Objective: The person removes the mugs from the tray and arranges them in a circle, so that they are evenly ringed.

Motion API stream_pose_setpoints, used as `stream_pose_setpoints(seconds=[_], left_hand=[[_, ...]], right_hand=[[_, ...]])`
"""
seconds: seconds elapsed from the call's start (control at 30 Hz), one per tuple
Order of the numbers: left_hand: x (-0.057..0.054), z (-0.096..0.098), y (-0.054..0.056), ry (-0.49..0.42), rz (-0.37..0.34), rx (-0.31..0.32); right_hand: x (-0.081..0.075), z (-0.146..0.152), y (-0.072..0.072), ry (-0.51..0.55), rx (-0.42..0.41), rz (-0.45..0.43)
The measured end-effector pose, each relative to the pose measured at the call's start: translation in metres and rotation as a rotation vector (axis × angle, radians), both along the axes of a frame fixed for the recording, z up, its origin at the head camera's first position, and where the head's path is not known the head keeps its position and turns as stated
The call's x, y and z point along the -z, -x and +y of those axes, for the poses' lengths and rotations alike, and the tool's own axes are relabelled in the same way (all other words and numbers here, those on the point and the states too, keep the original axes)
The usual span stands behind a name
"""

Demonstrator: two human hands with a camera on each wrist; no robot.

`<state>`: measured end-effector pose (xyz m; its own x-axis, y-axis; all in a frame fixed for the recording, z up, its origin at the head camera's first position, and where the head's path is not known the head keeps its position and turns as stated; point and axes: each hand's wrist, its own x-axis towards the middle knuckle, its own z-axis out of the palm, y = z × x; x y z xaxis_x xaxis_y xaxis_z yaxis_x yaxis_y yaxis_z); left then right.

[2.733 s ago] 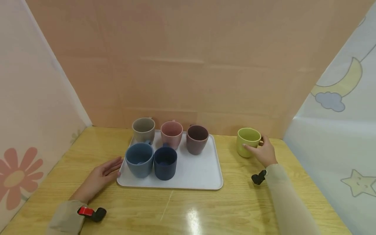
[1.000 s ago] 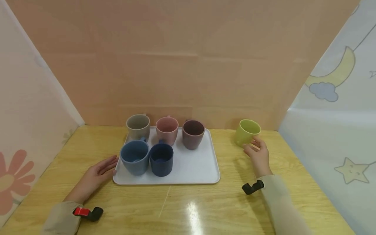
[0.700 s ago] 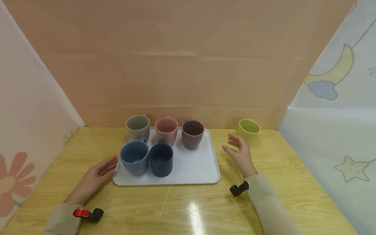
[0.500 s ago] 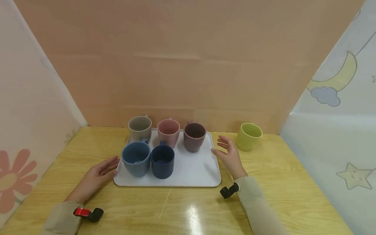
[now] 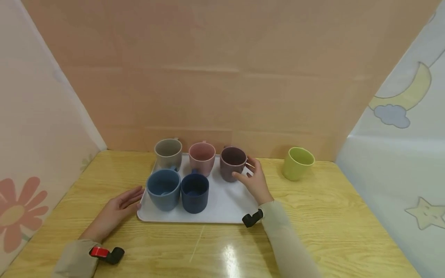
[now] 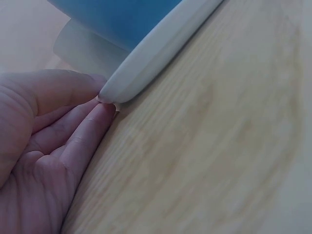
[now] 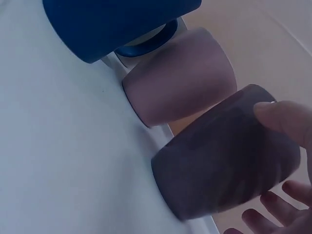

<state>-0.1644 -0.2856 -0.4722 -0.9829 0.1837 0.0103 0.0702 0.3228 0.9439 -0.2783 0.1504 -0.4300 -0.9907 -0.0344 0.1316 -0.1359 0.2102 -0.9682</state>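
Observation:
My left hand pinches the left rim of the white tray. In the left wrist view its thumb lies on the rim and the fingertips are under it. On the tray's back right stands an upright dark purple mug. My right hand is spread beside that mug, thumb at its front and fingers at its right side. In the right wrist view the thumb overlaps the mug near its rim, while the other fingers stand apart from each other by its side.
Also on the tray are a grey mug, a pink mug, a light blue mug and a navy mug. A lime green mug stands on the wooden table to the right, near the back wall.
My right hand has let go of the lime green mug, left standing on the table, and has moved left to the purple mug. The left hand has stayed at the tray's rim.

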Motion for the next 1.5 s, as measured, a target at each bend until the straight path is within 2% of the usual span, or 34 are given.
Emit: stream_pose_setpoints(seconds=[0.3,0.4,0.6,0.77,1.1,1.5], left_hand=[[0.002,-0.001,-0.002,-0.011,0.008,-0.002],[0.001,0.000,-0.001,-0.007,0.011,-0.004],[-0.001,0.004,0.003,-0.043,0.011,0.032],[-0.003,0.000,0.002,-0.023,0.024,0.021],[-0.005,-0.003,0.003,-0.045,0.002,0.013],[-0.001,0.000,0.003,-0.061,-0.008,0.008]], right_hand=[[0.006,-0.020,0.007,0.035,0.017,0.028],[0.006,-0.018,0.009,0.040,0.021,0.034],[0.003,-0.009,0.008,0.071,0.049,0.017],[0.001,-0.012,0.007,0.047,0.047,0.022],[-0.008,-0.021,0.003,-0.057,0.144,0.041],[-0.008,-0.016,0.002,-0.080,0.255,0.035]])
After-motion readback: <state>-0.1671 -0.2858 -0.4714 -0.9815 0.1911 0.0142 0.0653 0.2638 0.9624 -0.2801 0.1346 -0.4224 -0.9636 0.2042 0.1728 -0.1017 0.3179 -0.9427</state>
